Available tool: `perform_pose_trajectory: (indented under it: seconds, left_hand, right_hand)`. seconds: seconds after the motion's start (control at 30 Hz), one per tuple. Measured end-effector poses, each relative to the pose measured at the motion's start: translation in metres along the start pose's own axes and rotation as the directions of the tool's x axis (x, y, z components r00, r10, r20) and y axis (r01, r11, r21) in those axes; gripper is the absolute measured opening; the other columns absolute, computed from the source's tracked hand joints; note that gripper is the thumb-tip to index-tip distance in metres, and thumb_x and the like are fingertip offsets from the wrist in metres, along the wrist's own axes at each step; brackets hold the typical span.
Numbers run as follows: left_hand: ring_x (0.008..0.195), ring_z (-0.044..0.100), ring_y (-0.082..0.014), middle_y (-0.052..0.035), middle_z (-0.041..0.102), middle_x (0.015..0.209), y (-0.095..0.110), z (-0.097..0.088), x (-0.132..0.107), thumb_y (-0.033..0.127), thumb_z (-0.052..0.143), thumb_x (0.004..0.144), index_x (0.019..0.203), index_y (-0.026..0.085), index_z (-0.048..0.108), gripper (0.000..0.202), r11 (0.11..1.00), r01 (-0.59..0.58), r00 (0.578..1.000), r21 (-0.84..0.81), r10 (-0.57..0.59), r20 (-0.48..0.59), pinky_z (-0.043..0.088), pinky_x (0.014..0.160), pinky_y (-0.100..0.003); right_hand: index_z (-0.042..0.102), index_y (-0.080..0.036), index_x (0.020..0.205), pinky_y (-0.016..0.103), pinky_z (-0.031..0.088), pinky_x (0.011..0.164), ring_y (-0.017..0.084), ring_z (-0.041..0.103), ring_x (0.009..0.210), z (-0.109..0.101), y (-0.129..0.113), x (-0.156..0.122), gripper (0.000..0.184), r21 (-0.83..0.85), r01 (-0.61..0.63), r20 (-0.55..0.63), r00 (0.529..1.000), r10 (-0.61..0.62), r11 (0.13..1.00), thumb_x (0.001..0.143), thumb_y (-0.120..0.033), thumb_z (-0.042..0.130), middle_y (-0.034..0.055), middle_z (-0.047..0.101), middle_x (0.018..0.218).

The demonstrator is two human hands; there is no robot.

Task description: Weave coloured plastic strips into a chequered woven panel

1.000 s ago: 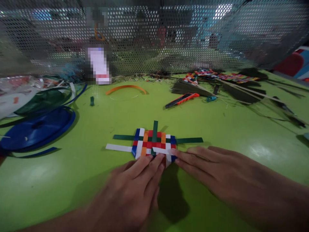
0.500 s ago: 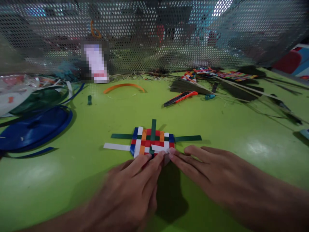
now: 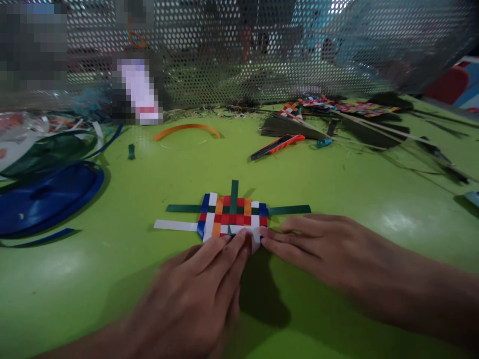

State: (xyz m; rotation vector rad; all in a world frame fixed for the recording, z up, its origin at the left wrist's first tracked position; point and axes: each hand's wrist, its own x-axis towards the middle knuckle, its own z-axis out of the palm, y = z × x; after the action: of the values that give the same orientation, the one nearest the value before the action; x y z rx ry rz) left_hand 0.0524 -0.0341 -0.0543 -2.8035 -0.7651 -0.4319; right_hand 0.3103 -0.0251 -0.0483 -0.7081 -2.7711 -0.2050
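Observation:
A small woven mat point(image 3: 232, 215) of red, white, blue, orange and green strips lies on the green table point(image 3: 337, 189). Green strip ends stick out to its left, right and far side, and a white strip point(image 3: 175, 225) sticks out at the left. My left hand point(image 3: 202, 289) lies flat, fingertips pressing on the mat's near edge. From the right, my right hand point(image 3: 310, 244) also reaches in with fingers stretched out, its tips touching the mat's near right corner. Neither hand grips anything.
A blue ribbon roll point(image 3: 45, 199) and a green ribbon roll point(image 3: 48, 152) lie at the left. An orange strip point(image 3: 187, 129), an orange utility knife point(image 3: 275, 146), dark strips and colourful woven pieces point(image 3: 359, 107) lie further back. A perforated metal screen point(image 3: 243, 55) closes the table's far side.
Both hands stay on the mat's near edge; my right fingertips have slid slightly left toward the left hand. The view has shifted a little, so the mat sits slightly higher in the picture.

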Motion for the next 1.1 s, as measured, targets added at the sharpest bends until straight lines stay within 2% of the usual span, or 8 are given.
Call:
perform_pose_trajectory:
  seconds: [0.23,0.3,0.37,0.47,0.6,0.7,0.9,1.1]
  left_hand:
    - [0.114,0.065,-0.0264,-0.0134,0.066,0.133,0.002,0.002,-0.001,0.013,0.046,0.096,0.125,0.004,0.065,0.036,0.999,-0.023,0.999,-0.032,0.022,-0.025,0.054,0.091,-0.04]
    - [0.113,0.065,-0.0266,-0.0136,0.068,0.131,0.002,0.003,-0.001,0.013,0.047,0.095,0.123,0.004,0.066,0.035,0.999,-0.016,0.999,-0.036,0.014,-0.046,0.055,0.091,-0.04]
    - [0.113,0.065,-0.0267,-0.0141,0.068,0.13,0.002,0.002,-0.001,0.013,0.048,0.095,0.123,0.003,0.066,0.034,0.999,-0.021,0.998,-0.036,0.019,-0.058,0.054,0.091,-0.04]
    - [0.115,0.064,-0.0276,-0.0159,0.066,0.132,0.002,0.002,0.0,0.012,0.048,0.094,0.123,0.001,0.065,0.035,0.999,-0.037,0.997,-0.04,0.034,-0.065,0.054,0.092,-0.041]
    - [0.111,0.067,-0.027,-0.0149,0.069,0.128,0.002,0.003,0.0,0.011,0.047,0.094,0.122,0.002,0.066,0.035,0.998,-0.014,0.996,-0.056,0.009,-0.083,0.057,0.086,-0.041]
    - [0.11,0.067,-0.0274,-0.0148,0.07,0.127,0.003,0.004,0.0,0.012,0.047,0.094,0.122,0.001,0.066,0.035,0.998,-0.016,0.997,-0.053,0.012,-0.081,0.057,0.086,-0.041]
    - [0.113,0.066,-0.0295,-0.017,0.068,0.13,0.004,0.004,-0.002,0.013,0.047,0.094,0.125,0.0,0.064,0.037,0.999,-0.031,0.999,-0.025,0.03,-0.025,0.056,0.092,-0.044]
    - [0.117,0.062,-0.0326,-0.0188,0.062,0.138,0.004,0.004,-0.006,0.015,0.048,0.094,0.133,0.0,0.057,0.043,1.0,-0.017,0.999,-0.023,0.018,0.044,0.056,0.092,-0.046]
  right_hand:
    - [0.064,-0.005,0.122,0.037,0.057,0.09,0.025,0.065,0.104,-0.003,0.0,-0.001,0.048,0.084,-0.022,0.033,0.999,0.019,0.996,0.085,0.004,0.034,0.0124,0.074,0.114]
    - [0.063,-0.008,0.125,0.037,0.057,0.091,0.025,0.063,0.109,0.0,0.003,-0.004,0.052,0.171,-0.074,0.069,0.996,0.063,0.983,0.082,0.006,0.036,0.0115,0.072,0.119]
    - [0.062,-0.014,0.129,0.037,0.057,0.09,0.022,0.063,0.111,0.002,0.009,-0.007,0.057,0.29,-0.182,0.099,0.982,0.16,0.939,0.083,0.007,0.036,0.0095,0.07,0.122]
    - [0.064,-0.017,0.128,0.035,0.057,0.087,0.02,0.062,0.104,0.004,0.015,-0.007,0.054,0.389,-0.254,0.094,0.967,0.236,0.886,0.088,0.006,0.036,0.0098,0.072,0.114]
    - [0.063,-0.011,0.128,0.039,0.055,0.091,0.023,0.06,0.106,0.006,0.014,-0.006,0.048,0.373,-0.184,0.037,0.982,0.184,0.909,0.091,0.002,0.036,0.0137,0.069,0.122]
    - [0.062,-0.014,0.129,0.039,0.054,0.096,0.021,0.06,0.111,0.01,0.013,-0.006,0.045,0.368,-0.199,0.063,0.98,0.189,0.908,0.095,-0.002,0.035,0.0126,0.065,0.129]
    - [0.061,-0.021,0.129,0.037,0.056,0.092,0.02,0.062,0.104,0.011,0.01,-0.006,0.039,0.372,-0.229,0.137,0.972,0.191,0.899,0.099,-0.01,0.039,0.0098,0.067,0.121]
    - [0.058,-0.019,0.132,0.036,0.056,0.092,0.02,0.062,0.104,0.007,0.006,-0.005,0.043,0.404,-0.266,0.166,0.962,0.216,0.875,0.097,-0.004,0.037,0.0104,0.067,0.119]
